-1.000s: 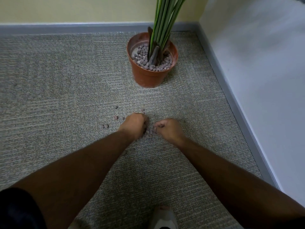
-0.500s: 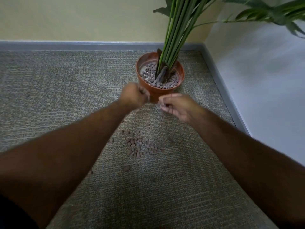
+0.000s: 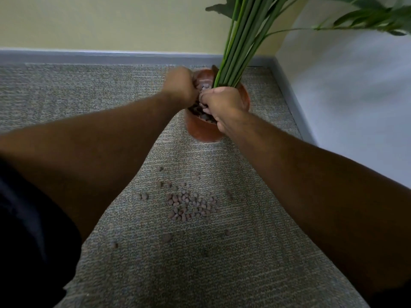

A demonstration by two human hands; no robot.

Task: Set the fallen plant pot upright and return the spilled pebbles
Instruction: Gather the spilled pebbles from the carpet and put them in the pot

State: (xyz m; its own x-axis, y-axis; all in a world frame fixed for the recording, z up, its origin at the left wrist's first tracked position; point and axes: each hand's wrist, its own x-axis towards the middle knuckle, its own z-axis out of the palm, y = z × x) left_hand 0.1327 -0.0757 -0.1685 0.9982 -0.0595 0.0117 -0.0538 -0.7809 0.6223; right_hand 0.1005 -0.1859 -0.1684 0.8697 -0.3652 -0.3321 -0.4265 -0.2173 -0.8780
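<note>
Both grips, my left hand (image 3: 180, 85) and right hand (image 3: 220, 102), curled around small grey-brown pebbles, have risen from the carpet to the upright terracotta plastic pot (image 3: 201, 130); another pile (image 3: 191, 204) remains.

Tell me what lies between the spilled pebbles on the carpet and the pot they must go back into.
Nothing visible. Bare carpet separates the spilled pebbles from the upright pot. Both hands, left hand and right hand, are over the pot's mouth beside the plant stems.

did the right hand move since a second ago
Yes. The right hand went from the spilled pebbles on the carpet forward to the pot, now over its rim beside the left hand.
</note>
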